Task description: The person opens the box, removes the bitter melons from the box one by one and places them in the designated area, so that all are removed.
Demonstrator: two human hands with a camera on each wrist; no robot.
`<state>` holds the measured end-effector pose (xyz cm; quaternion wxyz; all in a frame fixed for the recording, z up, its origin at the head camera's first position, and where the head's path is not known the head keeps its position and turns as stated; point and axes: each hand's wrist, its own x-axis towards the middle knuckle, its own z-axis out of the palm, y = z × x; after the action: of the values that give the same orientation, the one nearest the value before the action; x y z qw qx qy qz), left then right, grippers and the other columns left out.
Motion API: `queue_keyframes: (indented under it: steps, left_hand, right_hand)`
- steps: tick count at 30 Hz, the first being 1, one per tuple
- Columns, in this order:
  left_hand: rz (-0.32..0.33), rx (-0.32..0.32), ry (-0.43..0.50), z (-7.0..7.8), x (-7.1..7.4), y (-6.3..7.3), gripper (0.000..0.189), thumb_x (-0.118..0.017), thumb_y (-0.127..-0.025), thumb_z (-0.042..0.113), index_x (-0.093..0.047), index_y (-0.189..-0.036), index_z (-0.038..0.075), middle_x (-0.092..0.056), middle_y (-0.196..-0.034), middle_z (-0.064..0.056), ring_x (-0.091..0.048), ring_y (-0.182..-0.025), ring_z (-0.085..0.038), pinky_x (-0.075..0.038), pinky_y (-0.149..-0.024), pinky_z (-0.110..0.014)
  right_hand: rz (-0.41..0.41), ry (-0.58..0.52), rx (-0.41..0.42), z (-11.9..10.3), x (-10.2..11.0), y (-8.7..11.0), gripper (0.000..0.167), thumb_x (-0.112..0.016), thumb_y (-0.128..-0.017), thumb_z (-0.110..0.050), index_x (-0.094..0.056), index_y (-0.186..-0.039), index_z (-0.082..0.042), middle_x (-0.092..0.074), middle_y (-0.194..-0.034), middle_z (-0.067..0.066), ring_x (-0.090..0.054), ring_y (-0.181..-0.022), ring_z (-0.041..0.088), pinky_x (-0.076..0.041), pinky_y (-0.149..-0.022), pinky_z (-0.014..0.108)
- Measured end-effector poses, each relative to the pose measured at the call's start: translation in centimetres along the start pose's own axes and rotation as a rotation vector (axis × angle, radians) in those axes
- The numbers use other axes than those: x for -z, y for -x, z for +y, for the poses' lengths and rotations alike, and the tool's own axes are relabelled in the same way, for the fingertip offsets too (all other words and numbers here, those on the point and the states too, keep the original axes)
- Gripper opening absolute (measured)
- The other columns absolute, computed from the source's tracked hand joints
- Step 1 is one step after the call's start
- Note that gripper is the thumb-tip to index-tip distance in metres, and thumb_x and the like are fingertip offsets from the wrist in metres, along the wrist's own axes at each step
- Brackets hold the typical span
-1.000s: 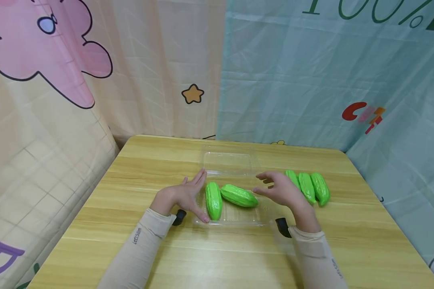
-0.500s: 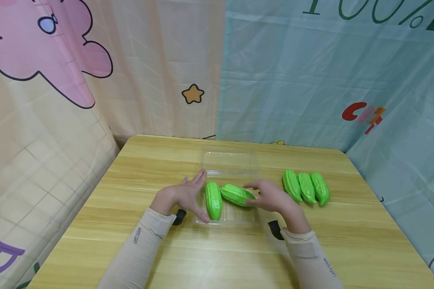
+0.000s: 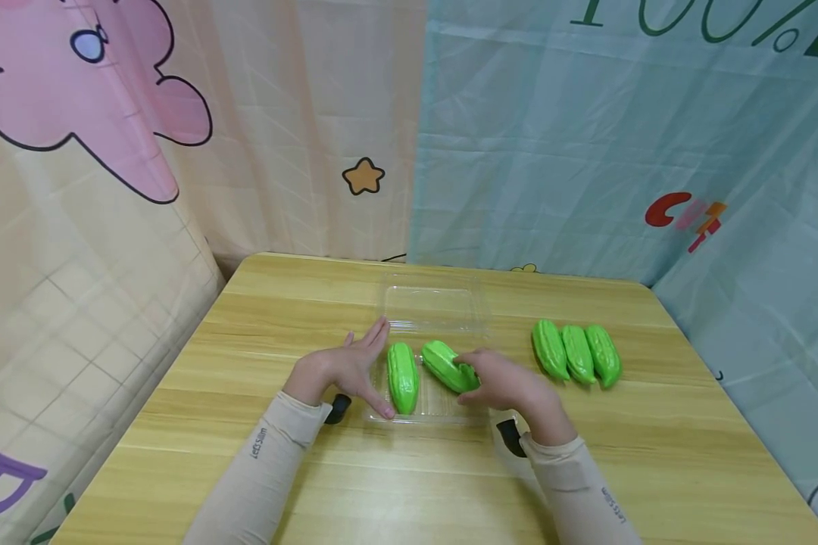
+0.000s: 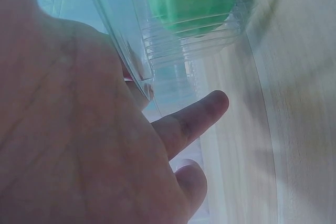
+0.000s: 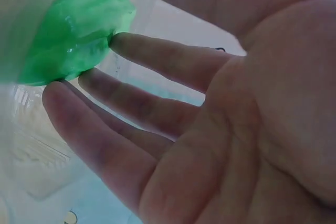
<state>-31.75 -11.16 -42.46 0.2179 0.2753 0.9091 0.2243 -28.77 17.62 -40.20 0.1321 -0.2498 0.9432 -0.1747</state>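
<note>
A clear plastic clamshell box (image 3: 443,418) lies opened on the table. My left hand (image 3: 346,369) spans its left side with spread, straight fingers, the thumb at the near rim. In the left wrist view, the box rim runs along my left palm (image 4: 84,124). A glossy green bitter melon (image 3: 403,378) lies lengthwise in the box's left part. To its right, a second bitter melon (image 3: 443,365) lies slanted, its near end pinched between the fingers and thumb of my right hand (image 3: 507,384). In the right wrist view, fingertips (image 5: 123,40) touch that bitter melon (image 5: 79,30).
Three more bitter melons (image 3: 577,354) lie side by side on the table, right of the box. The box's lid (image 3: 431,303) lies folded back toward the far edge. Printed curtains (image 3: 300,136) hang behind the wooden table (image 3: 245,325).
My right hand has moved left and down from beside the box to the second bitter melon and grips its end. That melon has turned and sits apart from the first. My left hand stays put.
</note>
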Motion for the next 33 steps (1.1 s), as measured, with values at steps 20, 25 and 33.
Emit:
queue_keyframes:
  steps: [20, 25, 33]
  left_hand:
    - [0.001, 0.017, -0.008, 0.2, 0.1, 0.0, 0.157, -0.089, -0.059, 0.066, 0.017, -0.158, 0.007, 0.025, -0.164, -0.010, 0.013, -0.150, -0.026, 0.006, -0.120, -0.053]
    - [0.002, 0.014, -0.009, 0.2, 0.1, 0.0, 0.156, -0.089, -0.059, 0.066, 0.017, -0.158, 0.007, 0.025, -0.164, -0.010, 0.013, -0.150, -0.026, 0.006, -0.120, -0.053]
    - [-0.003, 0.016, 0.009, 0.1, 0.0, 0.2, 0.155, -0.089, -0.060, 0.064, 0.017, -0.158, 0.007, 0.025, -0.164, -0.009, 0.013, -0.150, -0.026, 0.007, -0.119, -0.052]
  right_hand:
    - [0.041, -0.042, -0.162, -1.2, -1.7, -0.8, 0.064, -0.087, -0.081, -0.019, -0.053, -0.127, 0.009, -0.063, -0.099, 0.010, -0.059, -0.089, 0.023, -0.053, -0.083, 0.046]
    - [0.051, -0.065, -0.171, -1.3, -2.3, -1.3, 0.063, -0.082, -0.086, -0.027, -0.053, -0.129, 0.008, -0.060, -0.093, 0.006, -0.057, -0.084, 0.021, -0.053, -0.078, 0.043]
    - [0.060, -0.121, -0.181, -1.5, -1.8, -1.1, 0.056, -0.079, -0.089, -0.022, -0.053, -0.129, 0.007, -0.061, -0.099, 0.007, -0.058, -0.088, 0.021, -0.053, -0.080, 0.043]
